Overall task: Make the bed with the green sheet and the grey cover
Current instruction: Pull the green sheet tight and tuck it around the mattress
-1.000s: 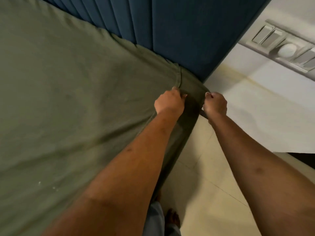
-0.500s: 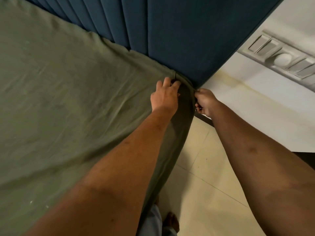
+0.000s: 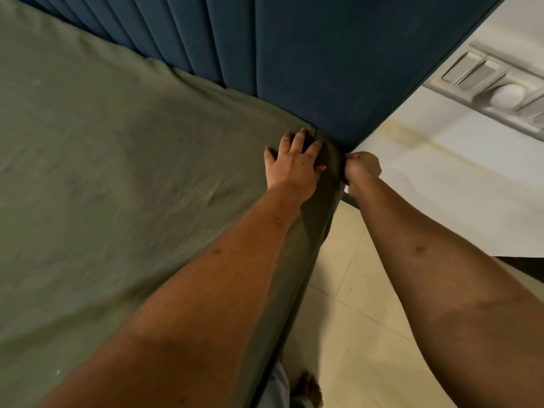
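Green throughout and lightly creased: the green sheet (image 3: 117,172) lies spread over the mattress, running up against the blue padded headboard (image 3: 323,69). At the bed corner below the headboard's end, left hand (image 3: 294,163) has its fingers straight and spread, pressing flat on the sheet top. Just beside it, under the headboard's lower corner, right hand (image 3: 362,169) has its fingers curled tight, gripping the sheet's hanging side. Cream floor tiles (image 3: 353,304) lie past the headboard's end, with 1 bare foot (image 3: 309,390) well away from it.

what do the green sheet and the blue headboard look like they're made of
green sheet: thin woven cloth, probably cotton, matte, with fine creases. headboard: padded upholstery in matte blue fabric, judging by its puffed vertical channels.
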`<action>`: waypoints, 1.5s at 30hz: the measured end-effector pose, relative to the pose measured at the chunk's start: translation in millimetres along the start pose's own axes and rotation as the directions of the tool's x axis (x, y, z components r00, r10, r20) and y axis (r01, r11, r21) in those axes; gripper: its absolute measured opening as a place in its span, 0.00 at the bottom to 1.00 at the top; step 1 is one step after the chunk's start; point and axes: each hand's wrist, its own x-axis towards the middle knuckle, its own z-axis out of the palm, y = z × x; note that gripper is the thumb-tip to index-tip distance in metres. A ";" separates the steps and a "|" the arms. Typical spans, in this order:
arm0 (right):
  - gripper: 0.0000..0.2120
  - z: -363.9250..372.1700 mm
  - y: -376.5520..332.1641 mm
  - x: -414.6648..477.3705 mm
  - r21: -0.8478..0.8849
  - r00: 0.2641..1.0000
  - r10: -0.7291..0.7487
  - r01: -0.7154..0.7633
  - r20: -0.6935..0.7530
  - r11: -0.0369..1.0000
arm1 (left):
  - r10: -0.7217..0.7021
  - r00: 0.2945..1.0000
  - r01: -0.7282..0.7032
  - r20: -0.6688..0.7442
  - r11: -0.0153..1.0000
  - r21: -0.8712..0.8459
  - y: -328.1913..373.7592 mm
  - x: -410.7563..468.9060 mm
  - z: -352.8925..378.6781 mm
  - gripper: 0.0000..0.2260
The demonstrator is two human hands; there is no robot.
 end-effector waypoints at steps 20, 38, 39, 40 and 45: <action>0.10 8.4 -4.0 -3.1 -0.237 0.997 -0.062 0.050 -0.041 0.970 | -0.056 0.995 0.059 0.079 0.998 -0.038 -48.8 -2.6 -40.6 0.25; 0.27 142.6 -126.3 -73.9 -0.534 0.627 -0.387 0.779 0.677 0.327 | -0.323 0.944 0.329 0.069 0.937 -0.119 -134.2 19.7 -65.3 0.26; 0.27 145.4 -124.2 -69.4 -0.544 0.637 -0.356 0.770 0.683 0.333 | -0.312 0.945 0.323 0.101 0.939 -0.119 -137.1 23.6 -62.0 0.26; 0.28 146.7 -121.2 -64.9 -0.541 0.636 -0.347 0.771 0.690 0.337 | -0.299 0.945 0.313 0.130 0.943 -0.115 -139.2 27.3 -57.6 0.26; 0.28 155.4 -130.0 -45.1 -0.515 0.662 -0.274 0.729 0.698 0.450 | -0.264 0.959 0.275 0.102 0.954 -0.120 -147.9 56.6 -35.5 0.25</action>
